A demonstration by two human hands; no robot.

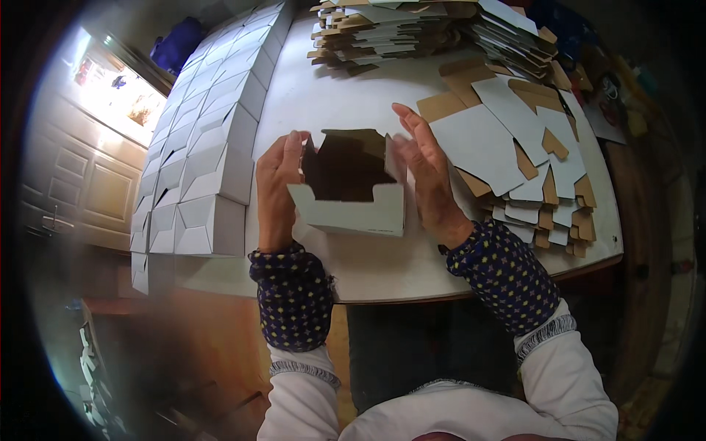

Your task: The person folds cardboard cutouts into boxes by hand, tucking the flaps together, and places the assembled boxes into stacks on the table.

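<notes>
On the white table, dial centre of my view, sits the open box, prob. light, stiff-ish card, thin edges that'd crease if squeezed; best hold's low on the 9 & 3 o'clock walls. My L hand at 9 pinches its wall; R hand at 3, fingers loosely spread, can't tell if touching

Open white box between left grip and right grip, white boxes at left, flat cardboard blanks at right
</notes>
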